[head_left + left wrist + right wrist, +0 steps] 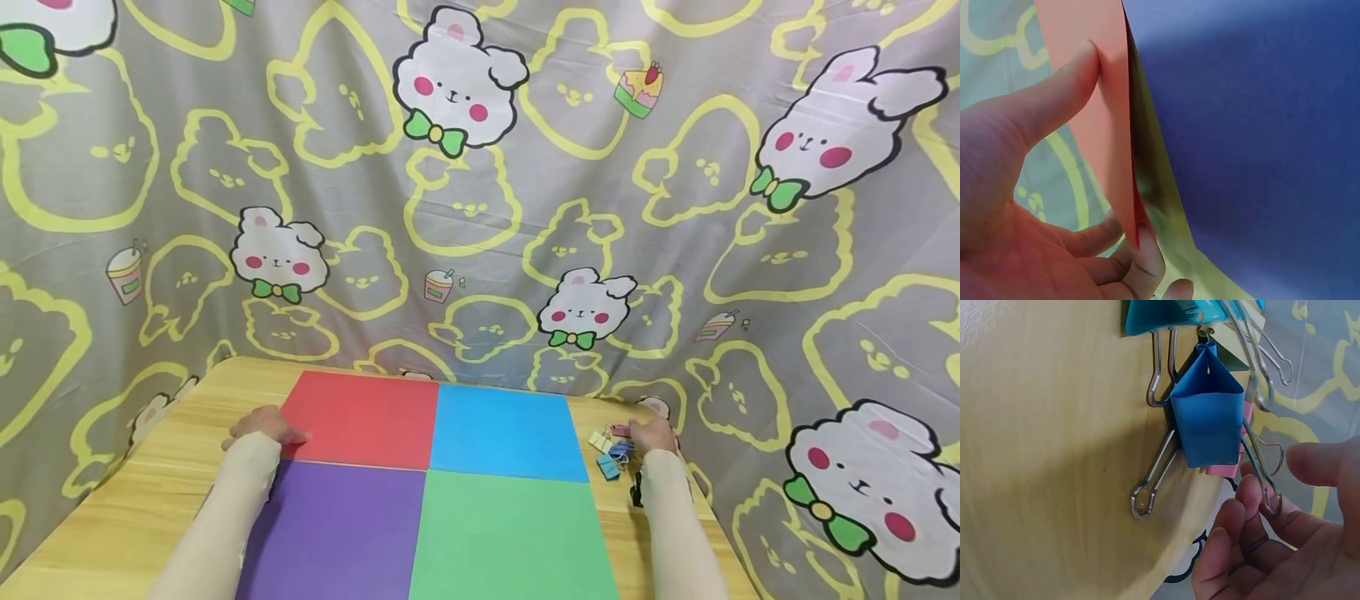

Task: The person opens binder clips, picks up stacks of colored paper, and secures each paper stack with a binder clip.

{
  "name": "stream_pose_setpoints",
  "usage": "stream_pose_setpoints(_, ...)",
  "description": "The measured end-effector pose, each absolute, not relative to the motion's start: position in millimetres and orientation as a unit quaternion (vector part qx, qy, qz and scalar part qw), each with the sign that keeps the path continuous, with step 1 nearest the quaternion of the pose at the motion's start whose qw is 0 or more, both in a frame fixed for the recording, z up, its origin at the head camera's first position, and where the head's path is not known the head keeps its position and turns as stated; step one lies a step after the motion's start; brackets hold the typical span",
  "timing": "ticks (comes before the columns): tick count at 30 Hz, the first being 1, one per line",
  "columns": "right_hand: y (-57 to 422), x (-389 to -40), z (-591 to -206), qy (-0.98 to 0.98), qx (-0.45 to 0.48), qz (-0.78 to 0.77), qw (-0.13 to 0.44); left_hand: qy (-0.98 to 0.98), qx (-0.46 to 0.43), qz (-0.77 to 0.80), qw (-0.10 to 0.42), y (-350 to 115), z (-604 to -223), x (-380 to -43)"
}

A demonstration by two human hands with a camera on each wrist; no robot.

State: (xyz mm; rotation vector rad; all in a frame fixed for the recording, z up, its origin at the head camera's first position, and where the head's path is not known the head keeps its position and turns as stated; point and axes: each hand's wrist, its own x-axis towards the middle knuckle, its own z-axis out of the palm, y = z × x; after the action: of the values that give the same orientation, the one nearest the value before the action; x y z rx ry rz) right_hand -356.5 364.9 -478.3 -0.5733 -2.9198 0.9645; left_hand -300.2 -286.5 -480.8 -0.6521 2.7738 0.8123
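My left hand [264, 425] is at the left edge of a red sheet [363, 421]. In the left wrist view the thumb lies on top of the red sheet and the fingers reach under its lifted edge, pinching it. At the table's right, my right hand [655, 435] is beside a small pile of binder clips: pink [620, 431], pale yellow [599, 442], dark blue [622, 450] and teal [608, 467]. In the right wrist view its thumb and fingers stand apart around the wire handles of the blue clip [1207, 428] and pink clip [1222, 470]; neither is gripped.
A blue sheet [506, 433], a purple sheet [337, 533] and a green sheet [513, 533] adjoin the red one on the wooden table [105, 508]. A black object [637, 490] is partly hidden by the right forearm. A patterned curtain [480, 275] hangs behind the table.
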Motion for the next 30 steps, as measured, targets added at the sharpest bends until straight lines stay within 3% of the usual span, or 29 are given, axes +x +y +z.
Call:
stream_pose_setpoints(17, 364.7, -361.1, -484.6, -0.917, -0.183, 0.354, -0.007, 0.948, -0.165, 0.265, 0.070, -294.5, -488.6, -305.6)
stream_pose_setpoints(30, 370.8, -365.0, -484.9, -0.926, -0.173, 0.335, 0.027, 0.939, -0.095, 0.330, 0.035, -317.7, -493.2, -309.9)
